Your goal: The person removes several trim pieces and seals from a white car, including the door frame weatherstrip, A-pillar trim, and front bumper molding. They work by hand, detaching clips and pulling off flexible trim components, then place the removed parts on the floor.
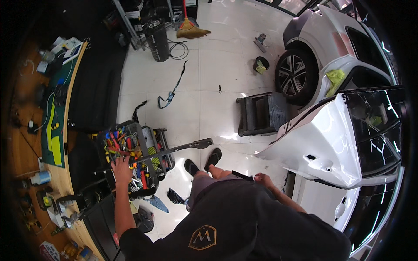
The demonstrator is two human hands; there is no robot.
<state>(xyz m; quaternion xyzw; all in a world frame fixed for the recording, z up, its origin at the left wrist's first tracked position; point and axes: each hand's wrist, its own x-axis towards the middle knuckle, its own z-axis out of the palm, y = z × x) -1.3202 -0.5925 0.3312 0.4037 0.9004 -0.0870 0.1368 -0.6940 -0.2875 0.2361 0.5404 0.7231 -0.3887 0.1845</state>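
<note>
My left hand (121, 168) reaches over the open tool box (153, 190), its fingers apart at the edge of the tools. Below it lies a jumble of hand tools (116, 141) with red, yellow and black handles; whether the fingertips touch one I cannot make out. Down at my right side, my right hand (263, 179) is closed round one end of a slim black object (242, 175), which points left across my leg. Its exact kind does not show. A long dark bar (183, 147) slants across the box.
A wooden workbench (72, 191) runs along the left. At the right stands a white car with an open door (320, 148), a black step stool (261, 114) before it. A blue-black strap (173, 89), bin (156, 41), broom (190, 30) and bucket (261, 64) are farther off.
</note>
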